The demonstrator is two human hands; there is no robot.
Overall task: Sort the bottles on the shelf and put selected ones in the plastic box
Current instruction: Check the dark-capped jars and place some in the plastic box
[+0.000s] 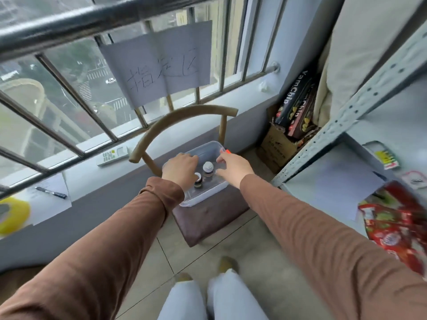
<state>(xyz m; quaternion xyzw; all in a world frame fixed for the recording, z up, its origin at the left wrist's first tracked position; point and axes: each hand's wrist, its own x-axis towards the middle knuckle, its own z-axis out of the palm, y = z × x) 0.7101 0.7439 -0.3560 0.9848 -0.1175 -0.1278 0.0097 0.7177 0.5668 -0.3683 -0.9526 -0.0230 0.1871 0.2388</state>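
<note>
A clear plastic box sits on the brown cushion of a wooden chair. Two small dark bottles with white caps stand inside it: a shorter bottle and a taller bottle. My left hand hovers over the box's left part, just left of the shorter bottle, its fingers bent down and holding nothing I can see. My right hand reaches over the box's right side, with relaxed fingers spread just right of the taller bottle. An orange tab shows at the box's far right corner.
A grey metal shelf stands at the right, holding red snack bags, paper and small packets. A cardboard box with chip cartons fills the corner. The window ledge carries a remote, a pen and yellow tape.
</note>
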